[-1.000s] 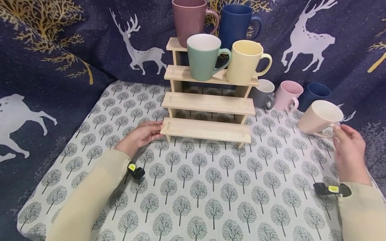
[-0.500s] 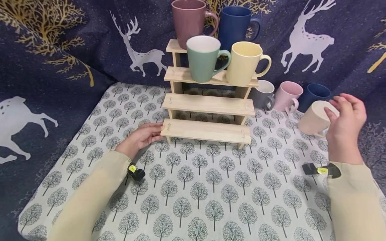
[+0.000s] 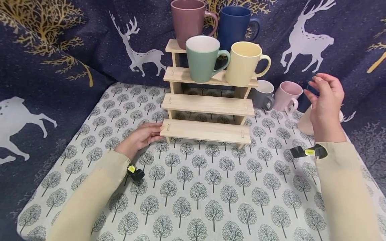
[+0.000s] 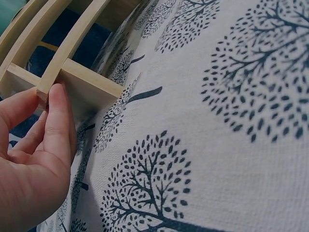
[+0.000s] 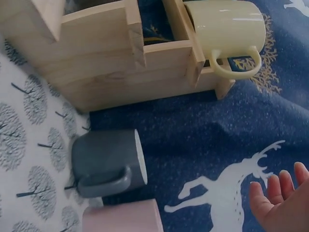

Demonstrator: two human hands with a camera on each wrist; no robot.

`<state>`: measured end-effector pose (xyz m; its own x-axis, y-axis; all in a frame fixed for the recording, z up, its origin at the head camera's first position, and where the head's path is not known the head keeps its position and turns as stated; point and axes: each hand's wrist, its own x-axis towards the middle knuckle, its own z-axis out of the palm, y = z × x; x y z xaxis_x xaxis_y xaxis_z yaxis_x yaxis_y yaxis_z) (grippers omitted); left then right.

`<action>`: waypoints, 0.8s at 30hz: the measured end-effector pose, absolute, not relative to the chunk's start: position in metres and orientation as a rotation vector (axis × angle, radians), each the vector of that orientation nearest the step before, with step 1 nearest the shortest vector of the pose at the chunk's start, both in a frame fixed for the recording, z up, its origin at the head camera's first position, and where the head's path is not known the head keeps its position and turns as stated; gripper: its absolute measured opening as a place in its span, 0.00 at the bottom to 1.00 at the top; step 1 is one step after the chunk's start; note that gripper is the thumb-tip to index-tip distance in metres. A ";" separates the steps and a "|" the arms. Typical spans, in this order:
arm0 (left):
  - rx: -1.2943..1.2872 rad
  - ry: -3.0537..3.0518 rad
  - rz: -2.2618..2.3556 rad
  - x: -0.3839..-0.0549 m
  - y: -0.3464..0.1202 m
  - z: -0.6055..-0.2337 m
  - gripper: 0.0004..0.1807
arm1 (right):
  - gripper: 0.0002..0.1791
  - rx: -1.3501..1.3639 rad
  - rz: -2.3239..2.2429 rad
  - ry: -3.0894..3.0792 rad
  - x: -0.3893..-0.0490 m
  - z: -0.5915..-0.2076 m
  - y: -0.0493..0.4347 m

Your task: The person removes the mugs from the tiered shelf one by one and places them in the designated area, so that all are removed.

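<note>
A light wooden step shelf [image 3: 206, 103] with several tiers stands at the centre back. My left hand [image 3: 144, 135] pinches the left end of its lowest board [image 4: 50, 82], thumb on one face and fingers on the other. On the right, my right hand [image 3: 328, 103] is raised with loosely bent fingers and nothing in them. It overlaps a cream mug [image 3: 305, 124] and a dark blue mug [image 3: 303, 100] in the head view. Left of it stand a pink mug [image 3: 286, 97] and a grey mug [image 5: 106, 159], on the table.
Higher tiers carry a mauve mug [image 3: 187, 25], a navy mug [image 3: 233, 28], a green mug [image 3: 202, 62] and a yellow mug [image 3: 242, 65]. Behind hangs a dark blue cloth [image 3: 99, 43] with white deer. A tree-print cloth [image 3: 211, 201] covers the table.
My right hand has let go of the cream mug's handle, then risen and moved left over the mugs. The left hand has stayed on the shelf's lowest board.
</note>
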<state>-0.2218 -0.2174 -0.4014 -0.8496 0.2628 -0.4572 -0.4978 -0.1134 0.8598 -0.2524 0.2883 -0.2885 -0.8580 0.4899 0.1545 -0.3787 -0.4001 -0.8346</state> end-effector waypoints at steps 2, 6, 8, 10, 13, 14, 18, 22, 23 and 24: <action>-0.261 1.669 2.006 -0.222 -0.217 -0.401 0.32 | 0.05 -0.126 2.283 -1.327 -0.255 -0.285 0.286; -0.262 1.676 2.001 -0.222 -0.218 -0.402 0.32 | 0.04 -0.027 2.365 -1.363 -0.261 -0.281 0.281; -0.258 1.680 1.998 -0.222 -0.218 -0.402 0.32 | 0.03 0.036 2.393 -1.408 -0.264 -0.279 0.277; -0.250 1.681 1.997 -0.222 -0.218 -0.401 0.33 | 0.03 0.108 2.405 -1.475 -0.267 -0.276 0.273; -0.250 1.688 1.992 -0.222 -0.219 -0.402 0.33 | 0.03 0.233 2.415 -1.575 -0.272 -0.273 0.268; -0.250 1.688 1.993 -0.222 -0.219 -0.402 0.33 | 0.04 0.268 2.417 -1.602 -0.274 -0.271 0.266; -0.260 1.694 1.989 -0.223 -0.218 -0.402 0.32 | 0.06 0.340 2.420 -1.695 -0.282 -0.267 0.258; -0.268 1.690 1.990 -0.223 -0.218 -0.402 0.32 | 0.06 0.319 2.416 -1.772 -0.291 -0.264 0.250; -0.268 1.690 1.989 -0.223 -0.218 -0.402 0.33 | 0.06 0.312 2.404 -1.797 -0.294 -0.264 0.248; -0.266 1.688 1.989 -0.223 -0.218 -0.402 0.33 | 0.06 0.303 2.396 -1.816 -0.296 -0.263 0.246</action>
<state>-0.2230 -0.2179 -0.4016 -0.8489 0.2546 -0.4632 -0.4985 -0.0942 0.8618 -0.2960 0.2463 -0.2634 -0.9729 -0.0255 0.2300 -0.2145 -0.2730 -0.9378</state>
